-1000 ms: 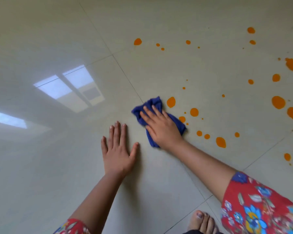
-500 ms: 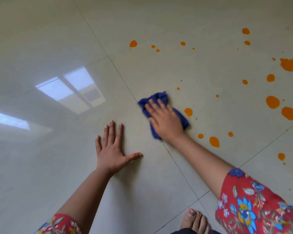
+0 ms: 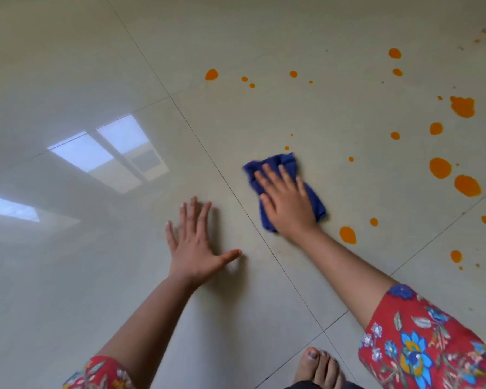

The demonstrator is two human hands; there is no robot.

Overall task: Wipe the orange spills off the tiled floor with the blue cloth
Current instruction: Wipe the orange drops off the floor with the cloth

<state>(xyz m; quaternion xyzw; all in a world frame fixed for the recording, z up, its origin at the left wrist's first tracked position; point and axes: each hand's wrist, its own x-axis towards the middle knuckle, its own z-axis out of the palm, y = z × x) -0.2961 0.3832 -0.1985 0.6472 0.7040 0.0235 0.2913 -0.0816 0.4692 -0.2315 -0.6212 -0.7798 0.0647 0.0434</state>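
Observation:
My right hand (image 3: 286, 200) presses flat on the crumpled blue cloth (image 3: 285, 164), which lies on the pale tiled floor (image 3: 306, 116) just right of a grout line. Orange spills dot the floor to the right and beyond: a drop (image 3: 347, 235) close to my wrist, two large blobs (image 3: 440, 168) (image 3: 467, 185) at the right, a ragged patch (image 3: 463, 106) further off, and small drops (image 3: 211, 74) at the far side. My left hand (image 3: 194, 245) rests flat on the floor with fingers spread, left of the cloth, holding nothing.
My bare foot (image 3: 317, 366) stands at the bottom edge near a tile corner. A bright window reflection (image 3: 110, 153) glares on the glossy tiles at the left. Red floral sleeves (image 3: 421, 341) cover my upper arms.
My right hand has slid the cloth to the right over the spots beside it; those nearest drops no longer show. My left hand stayed on the floor, thumb now spread out.

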